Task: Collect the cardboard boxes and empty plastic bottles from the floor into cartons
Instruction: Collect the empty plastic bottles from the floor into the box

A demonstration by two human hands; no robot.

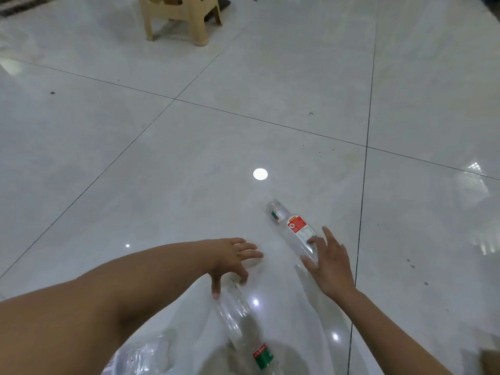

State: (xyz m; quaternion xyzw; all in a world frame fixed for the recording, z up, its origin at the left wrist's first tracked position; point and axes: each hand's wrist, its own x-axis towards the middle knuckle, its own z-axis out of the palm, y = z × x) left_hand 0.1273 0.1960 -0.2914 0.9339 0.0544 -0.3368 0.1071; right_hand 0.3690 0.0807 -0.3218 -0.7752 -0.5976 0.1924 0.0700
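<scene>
Left hand (232, 262): grips clear green-labelled plastic bottle (243, 320) by its base, carrying it
Right hand (327, 263): fingers wide, touching clear red-labelled plastic bottle (295, 228), set to grab

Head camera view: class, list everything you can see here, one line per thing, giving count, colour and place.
clear plastic bottle with red label: one, clear, lying on the floor right of centre
clear plastic bottle with red-and-green label: one, clear, bottom centre, in the left hand
crumpled clear plastic: one heap, clear, bottom left; what it is cannot be told
beige plastic stool: one, beige, standing at the top of the view
glossy tiled floor: one, pale grey with dark joints, throughout
left hand: one, grips one end of the red-and-green-labelled bottle
right hand: one, fingers spread, touching the red-labelled bottle
</scene>
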